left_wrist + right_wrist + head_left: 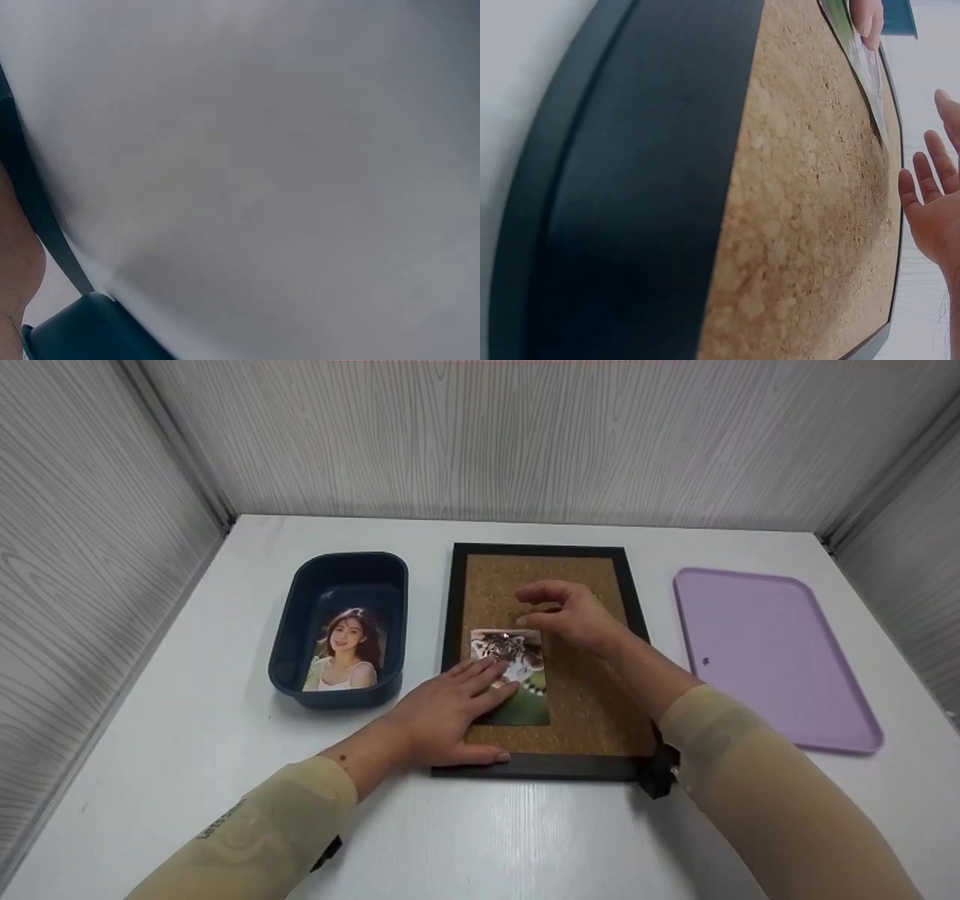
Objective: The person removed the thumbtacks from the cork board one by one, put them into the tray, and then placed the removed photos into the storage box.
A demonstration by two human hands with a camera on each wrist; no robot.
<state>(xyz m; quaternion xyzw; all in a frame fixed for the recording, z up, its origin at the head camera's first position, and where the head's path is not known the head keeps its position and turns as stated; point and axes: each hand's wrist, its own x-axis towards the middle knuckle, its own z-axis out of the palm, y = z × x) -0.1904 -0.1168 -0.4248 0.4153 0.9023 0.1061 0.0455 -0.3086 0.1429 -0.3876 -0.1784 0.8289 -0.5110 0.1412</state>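
Observation:
A black-framed cork board (585, 690) lies on the white table. On its left part rests a photo of a tiger cub (525, 709) on a green ground, with a small bright spot near its top edge. My left hand (450, 709) presses the photo with straight fingers, its thumb over the board's bottom frame. Just above the photo's upper right corner hovers my right hand (574, 615), fingers loosely bent and apart from the thumb. The right wrist view shows those fingers (922, 184) spread, with nothing between them.
To the left, a dark blue bin (337, 566) holds a portrait photo (345, 652) of a person. A purple tray (772, 652) lies at right, with a small dark object (706, 661) near its left edge. Grey wood-grain panels (495, 442) enclose the table's back and sides.

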